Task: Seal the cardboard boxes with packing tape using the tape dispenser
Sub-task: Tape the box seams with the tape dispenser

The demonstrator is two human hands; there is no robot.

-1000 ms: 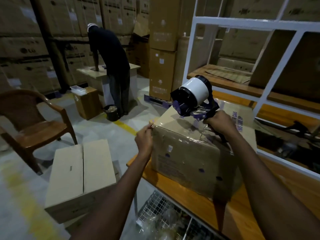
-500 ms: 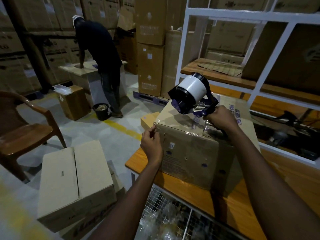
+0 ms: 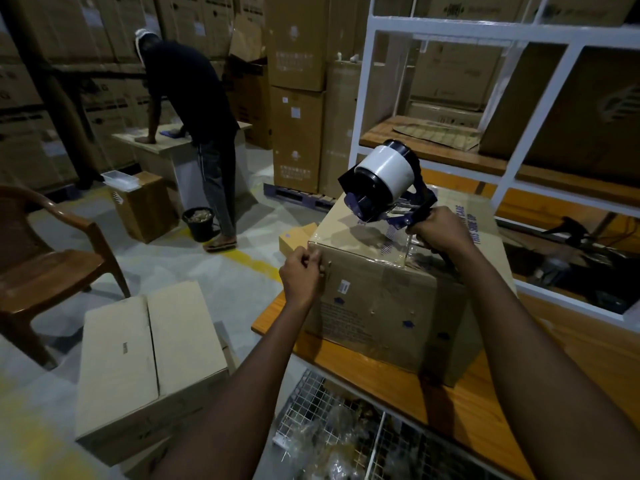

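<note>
Box (image 3: 391, 306) on bench (image 3: 450, 396). Right hand (image 3: 438, 230) clenched on dispenser (image 3: 384, 183) above box top; left hand (image 3: 301, 277) pinched closed at box's near-left corner.

Only two arms and two hands of the person are visible. Both forearms are bare along all the length that shows: no sleeve, no cuff reaches into the view. The left hand (image 3: 300, 276) has no glove, and no ring or watch can be seen on it or on its wrist. The right hand (image 3: 439, 231) is also bare, without glove or band. The arms look slim and long, growing wide toward the near edge because of the wide lens.
</note>
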